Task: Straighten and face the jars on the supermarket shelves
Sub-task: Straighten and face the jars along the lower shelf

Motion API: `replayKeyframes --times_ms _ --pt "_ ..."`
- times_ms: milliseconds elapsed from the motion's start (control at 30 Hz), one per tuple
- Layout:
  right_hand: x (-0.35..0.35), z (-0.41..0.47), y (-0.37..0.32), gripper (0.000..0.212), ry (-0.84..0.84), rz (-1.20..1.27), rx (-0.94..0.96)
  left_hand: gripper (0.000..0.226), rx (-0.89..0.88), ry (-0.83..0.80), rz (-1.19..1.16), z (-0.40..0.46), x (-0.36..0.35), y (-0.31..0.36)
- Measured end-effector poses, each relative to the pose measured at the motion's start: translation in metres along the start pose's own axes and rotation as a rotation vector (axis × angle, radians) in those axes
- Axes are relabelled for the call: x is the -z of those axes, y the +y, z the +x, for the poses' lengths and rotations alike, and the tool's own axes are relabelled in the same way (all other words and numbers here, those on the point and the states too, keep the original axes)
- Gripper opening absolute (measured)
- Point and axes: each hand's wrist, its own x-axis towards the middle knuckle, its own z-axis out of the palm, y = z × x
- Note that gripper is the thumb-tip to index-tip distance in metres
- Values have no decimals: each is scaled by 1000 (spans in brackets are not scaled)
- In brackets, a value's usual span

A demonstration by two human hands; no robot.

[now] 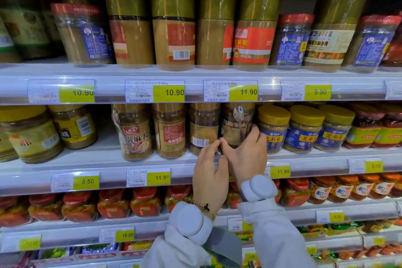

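Note:
On the second shelf stands a row of brown sesame-paste jars. My right hand (247,154) wraps the base of a jar with a metal spoon taped to its front (238,124). Its label is turned partly away. My left hand (210,167) touches the lower right of the neighbouring jar (203,128), whose barcode faces out. Two more jars of this kind (134,132) (170,130) stand to the left; the leftmost shows its front label. Both wrists are in white sleeves.
Yellow-lidded blue-label jars (304,128) stand tight against the right of the held jar. Tall gold-capped jars (174,28) fill the shelf above, several turned sideways. Red-lidded jars (113,204) line the shelf below. Price rails (169,92) front each shelf edge.

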Motion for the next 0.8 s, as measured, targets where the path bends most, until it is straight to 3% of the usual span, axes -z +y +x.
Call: replayKeyframes --times_ms 267,500,800 --pt "2 -3 9 80 -33 36 96 40 3 -3 0 -1 1 -2" --pt "-2 -1 -1 83 4 -37 20 40 8 9 -14 1 2 -2" --pt "10 2 17 84 -100 -2 130 39 21 2 -6 -2 3 -2"
